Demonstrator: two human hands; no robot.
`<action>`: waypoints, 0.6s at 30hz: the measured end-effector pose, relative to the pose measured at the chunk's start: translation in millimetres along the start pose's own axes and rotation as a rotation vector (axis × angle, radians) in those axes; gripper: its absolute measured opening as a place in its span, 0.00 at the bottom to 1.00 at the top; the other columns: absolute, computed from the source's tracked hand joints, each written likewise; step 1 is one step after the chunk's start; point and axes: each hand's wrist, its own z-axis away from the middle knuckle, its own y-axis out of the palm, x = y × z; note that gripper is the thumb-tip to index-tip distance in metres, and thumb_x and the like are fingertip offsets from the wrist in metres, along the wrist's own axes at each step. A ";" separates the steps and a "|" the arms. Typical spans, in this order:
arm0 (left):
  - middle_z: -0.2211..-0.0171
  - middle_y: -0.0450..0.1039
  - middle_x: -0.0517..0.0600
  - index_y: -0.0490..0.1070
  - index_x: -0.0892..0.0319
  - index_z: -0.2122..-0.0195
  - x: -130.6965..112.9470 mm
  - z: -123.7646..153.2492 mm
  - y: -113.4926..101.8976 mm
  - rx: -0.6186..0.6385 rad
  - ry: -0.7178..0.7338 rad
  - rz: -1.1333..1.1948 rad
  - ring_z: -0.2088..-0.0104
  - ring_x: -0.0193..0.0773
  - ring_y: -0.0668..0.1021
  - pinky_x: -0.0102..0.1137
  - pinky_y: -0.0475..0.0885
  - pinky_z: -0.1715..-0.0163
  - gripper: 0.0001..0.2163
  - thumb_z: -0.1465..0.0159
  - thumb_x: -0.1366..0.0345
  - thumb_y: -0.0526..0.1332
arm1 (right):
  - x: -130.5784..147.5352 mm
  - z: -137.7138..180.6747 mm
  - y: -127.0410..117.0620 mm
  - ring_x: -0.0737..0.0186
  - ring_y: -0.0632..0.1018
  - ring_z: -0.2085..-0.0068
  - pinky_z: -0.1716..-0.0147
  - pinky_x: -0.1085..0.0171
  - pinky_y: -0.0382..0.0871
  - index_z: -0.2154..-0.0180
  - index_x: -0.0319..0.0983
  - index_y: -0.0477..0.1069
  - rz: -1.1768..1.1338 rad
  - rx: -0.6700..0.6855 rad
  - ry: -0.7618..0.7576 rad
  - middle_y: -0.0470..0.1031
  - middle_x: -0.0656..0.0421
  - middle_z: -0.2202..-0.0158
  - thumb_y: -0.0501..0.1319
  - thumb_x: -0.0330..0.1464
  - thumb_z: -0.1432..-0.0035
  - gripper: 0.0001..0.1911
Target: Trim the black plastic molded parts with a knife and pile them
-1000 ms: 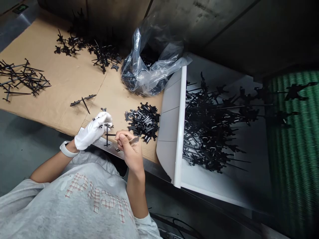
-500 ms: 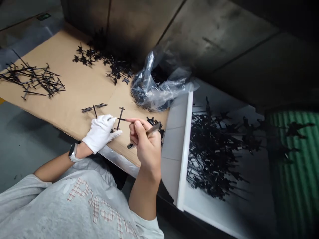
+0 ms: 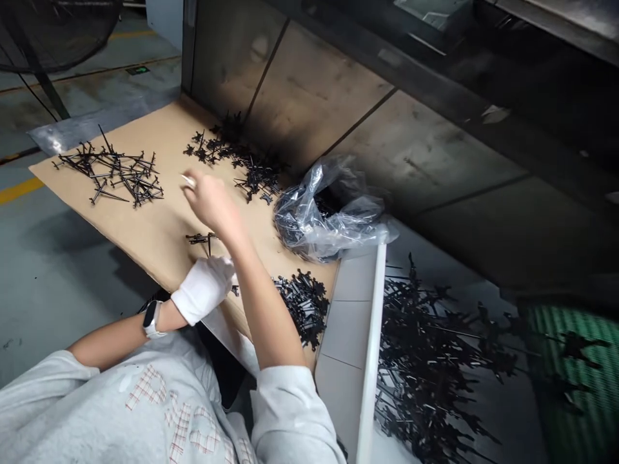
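Note:
My right hand (image 3: 213, 203) reaches out over the brown cardboard sheet (image 3: 145, 219), blurred by motion. Its fingers are closed, and the pale tip of a thin metal tool (image 3: 187, 180) sticks out toward the pile of bare black plastic runners (image 3: 116, 174). My left hand (image 3: 206, 287), in a white glove, rests curled at the near edge of the cardboard. A small black piece (image 3: 235, 291) shows beside its fingers. A single black sprue (image 3: 200, 238) lies just beyond the glove. A heap of small black parts (image 3: 302, 303) lies to the right of my right forearm.
A second scatter of black parts (image 3: 232, 154) lies at the back of the cardboard beside a crumpled clear plastic bag (image 3: 329, 212). At the right, a white tray (image 3: 372, 335) holds many black sprues (image 3: 435, 361). A green ribbed belt (image 3: 570, 386) lies further right.
My right hand has left the spot beside the glove and swung far left over the cardboard. The sprue held between both hands is gone from them. The view has tilted up.

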 end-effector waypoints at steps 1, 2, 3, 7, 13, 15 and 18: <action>0.65 0.76 0.62 0.75 0.63 0.59 0.6 3.7 -8.2 0.013 0.011 -0.019 0.61 0.54 0.80 0.46 0.74 0.58 0.11 0.30 0.70 0.52 | -9.9 22.2 -8.2 0.46 0.80 0.50 0.47 0.50 0.71 0.48 0.32 0.75 0.032 -0.029 0.060 0.80 0.44 0.55 0.57 0.29 0.31 0.14; 0.64 0.77 0.61 0.75 0.62 0.58 2.5 8.1 -17.1 0.026 0.022 -0.034 0.61 0.52 0.80 0.45 0.75 0.58 0.11 0.29 0.69 0.52 | -20.4 44.9 -15.9 0.45 0.80 0.52 0.48 0.49 0.71 0.50 0.33 0.76 0.040 -0.069 0.131 0.79 0.43 0.55 0.58 0.31 0.32 0.13; 0.63 0.78 0.60 0.76 0.61 0.57 6.0 12.7 -26.4 0.037 0.030 -0.046 0.61 0.51 0.81 0.43 0.75 0.58 0.12 0.29 0.68 0.51 | -30.9 66.2 -22.1 0.45 0.80 0.53 0.49 0.48 0.71 0.50 0.34 0.76 0.016 -0.100 0.210 0.79 0.43 0.56 0.59 0.32 0.32 0.13; 0.61 0.79 0.60 0.76 0.59 0.51 33.4 24.7 -55.7 0.069 -0.045 -0.026 0.65 0.47 0.81 0.37 0.75 0.63 0.15 0.31 0.70 0.51 | -62.9 114.2 -21.8 0.49 0.80 0.56 0.51 0.49 0.72 0.46 0.35 0.74 -0.088 -0.113 0.359 0.80 0.46 0.58 0.62 0.32 0.36 0.17; 0.77 0.76 0.51 0.77 0.58 0.65 61.3 4.2 -53.3 -0.004 -0.220 0.164 0.81 0.38 0.74 0.31 0.71 0.75 0.17 0.29 0.57 0.51 | -75.0 88.1 14.5 0.58 0.82 0.56 0.52 0.61 0.72 0.57 0.37 0.79 -0.298 -0.035 0.252 0.84 0.54 0.60 0.64 0.27 0.40 0.09; 0.79 0.75 0.49 0.77 0.58 0.67 61.0 -6.4 -50.4 -0.020 -0.221 0.223 0.83 0.36 0.73 0.30 0.71 0.76 0.20 0.29 0.54 0.50 | -73.5 85.3 17.9 0.59 0.81 0.57 0.53 0.62 0.71 0.61 0.37 0.79 -0.347 -0.057 0.218 0.84 0.54 0.60 0.62 0.25 0.42 0.09; 0.70 0.80 0.53 0.79 0.59 0.62 55.1 -17.5 -52.3 -0.049 -0.171 0.302 0.73 0.41 0.80 0.34 0.79 0.68 0.18 0.32 0.56 0.52 | -68.4 99.2 9.6 0.64 0.77 0.66 0.61 0.64 0.70 0.57 0.38 0.79 -0.398 -0.123 0.194 0.84 0.57 0.59 0.58 0.24 0.43 0.15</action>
